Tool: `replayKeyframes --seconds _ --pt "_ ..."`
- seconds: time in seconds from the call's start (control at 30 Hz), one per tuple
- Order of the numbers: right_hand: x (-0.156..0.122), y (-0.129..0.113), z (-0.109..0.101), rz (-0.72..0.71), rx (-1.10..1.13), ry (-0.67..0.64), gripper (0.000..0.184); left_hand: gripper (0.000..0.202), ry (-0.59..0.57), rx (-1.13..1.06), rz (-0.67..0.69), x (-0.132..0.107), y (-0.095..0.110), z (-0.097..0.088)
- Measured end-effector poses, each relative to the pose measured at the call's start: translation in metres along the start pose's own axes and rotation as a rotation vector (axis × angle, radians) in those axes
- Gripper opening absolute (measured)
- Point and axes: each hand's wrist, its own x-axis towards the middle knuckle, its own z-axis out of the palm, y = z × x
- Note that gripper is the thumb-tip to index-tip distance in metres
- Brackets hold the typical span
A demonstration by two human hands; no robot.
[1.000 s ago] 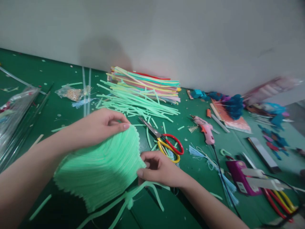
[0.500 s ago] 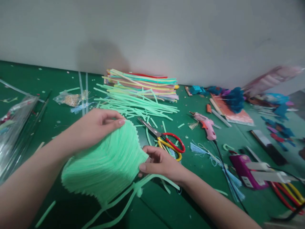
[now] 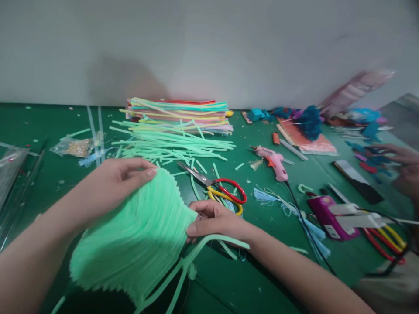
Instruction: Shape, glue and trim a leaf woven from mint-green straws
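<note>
A fan-shaped sheet of pale green straws (image 3: 137, 235) joined side by side lies low and centre on the green table (image 3: 262, 270). My left hand (image 3: 113, 187) pinches its upper far corner between thumb and fingers. My right hand (image 3: 216, 222) grips the sheet's right edge, fingers curled. Loose green straw strips (image 3: 199, 253) trail from under the sheet toward me. Red and yellow handled scissors (image 3: 219, 192) lie just beyond my right hand.
Loose green straws (image 3: 170, 146) and a stack of coloured straws (image 3: 180, 114) sit near the wall. A pink glue gun (image 3: 273, 161), blue tassels (image 3: 288, 209), a purple tool (image 3: 330, 216) and blue craft pieces (image 3: 307, 122) lie to the right. Another person's hand (image 3: 404, 168) shows at the right edge.
The view has swung so everything shifted left and down a little. Both hands keep their hold on the straw sheet. Another person's hand has come into view at the right.
</note>
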Motion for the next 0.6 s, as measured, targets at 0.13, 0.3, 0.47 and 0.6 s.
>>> replayKeyframes --seconds 0.13,0.3,0.47,0.6 --pt "-0.0001 0.0014 0.0019 -0.03 0.03 0.001 0.036 0.049 -0.002 -0.068 -0.027 -0.0012 0.0037 -0.0007" --pt "0.0013 0.0019 0.0039 -0.086 0.035 0.041 0.037 0.055 0.04 -0.012 -0.029 -0.0015 0.0059 -0.0018" --pt "0.0013 0.0013 0.0042 -0.079 0.015 0.076 0.035 0.052 0.023 -0.004 -0.016 -0.0014 0.0041 -0.0015" --pt "0.0003 0.0047 0.0058 -0.028 -0.063 0.085 0.042 0.051 0.031 -0.058 -0.034 -0.0012 0.0028 0.0003"
